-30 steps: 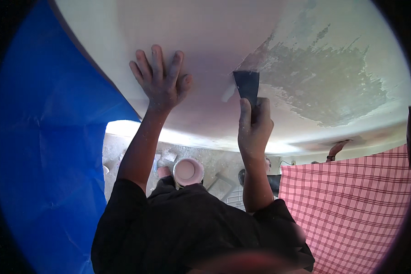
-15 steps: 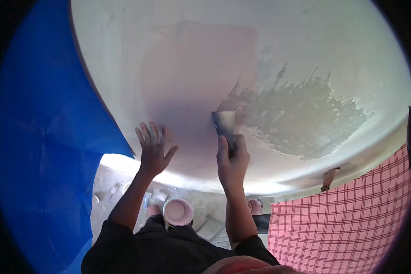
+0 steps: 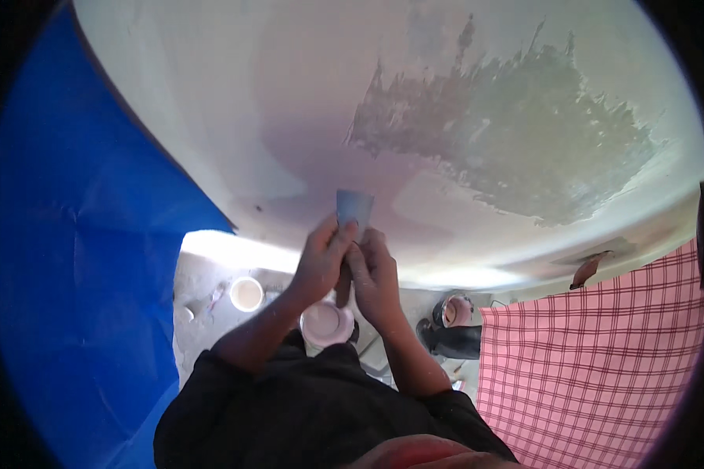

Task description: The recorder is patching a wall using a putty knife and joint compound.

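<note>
A putty knife (image 3: pixel 355 206) is held in front of my body, its wide pale-blue blade pointing up and away from me. My left hand (image 3: pixel 323 258) is closed around the lower blade, with its thumb on the face. Gripping beside it, my right hand (image 3: pixel 377 275) is closed at the handle, which shows partly below the fingers. Beyond the hands rises a large curved whitish-pink surface (image 3: pixel 203 102). On it lies a rough grey patch (image 3: pixel 508 133) with ragged edges, up and right of the knife. Whether the blade touches the surface, I cannot tell.
A blue sheet (image 3: pixel 78 234) covers the left side. At lower right hangs a pink checked cloth (image 3: pixel 594 359). Below me on the floor stand a pink bucket (image 3: pixel 325 322), a white tub (image 3: pixel 247 294) and another bucket (image 3: pixel 456 310), beside a dark boot-like shape (image 3: pixel 452 341).
My left hand has left its spread position by the surface and joined the right on the putty knife. The knife has come down and left, away from the patch. The view has shifted.
</note>
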{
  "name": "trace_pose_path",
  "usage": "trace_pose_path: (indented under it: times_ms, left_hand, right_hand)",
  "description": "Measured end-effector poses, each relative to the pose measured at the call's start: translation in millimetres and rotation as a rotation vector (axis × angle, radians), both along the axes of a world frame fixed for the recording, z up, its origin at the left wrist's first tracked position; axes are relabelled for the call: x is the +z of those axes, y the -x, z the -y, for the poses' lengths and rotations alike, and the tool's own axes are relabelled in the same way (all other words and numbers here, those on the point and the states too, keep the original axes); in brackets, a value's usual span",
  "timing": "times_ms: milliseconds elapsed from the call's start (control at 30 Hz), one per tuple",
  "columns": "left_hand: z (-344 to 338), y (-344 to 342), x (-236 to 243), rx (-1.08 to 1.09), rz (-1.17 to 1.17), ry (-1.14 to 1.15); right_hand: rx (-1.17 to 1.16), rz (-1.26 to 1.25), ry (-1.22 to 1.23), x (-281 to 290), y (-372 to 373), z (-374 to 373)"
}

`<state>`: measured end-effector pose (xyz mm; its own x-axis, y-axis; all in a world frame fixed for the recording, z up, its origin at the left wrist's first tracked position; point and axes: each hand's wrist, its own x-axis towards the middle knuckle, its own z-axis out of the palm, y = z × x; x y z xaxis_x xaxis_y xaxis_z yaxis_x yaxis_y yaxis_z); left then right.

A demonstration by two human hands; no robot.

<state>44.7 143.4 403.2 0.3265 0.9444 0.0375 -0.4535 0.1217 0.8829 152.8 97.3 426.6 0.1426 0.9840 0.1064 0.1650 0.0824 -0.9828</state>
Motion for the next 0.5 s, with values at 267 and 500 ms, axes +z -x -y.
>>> trace_pose_path:
  times_ms: [267, 500]
  left_hand:
    - [-41, 11, 12, 0.294, 0.049, -0.039]
    - [-38, 2, 22, 0.402, 0.039, -0.040]
  right_hand:
    - [-0.159, 0.233, -0.143, 6, -60, 19]
    - [-0.321, 0.138, -0.206, -24, -121, 53]
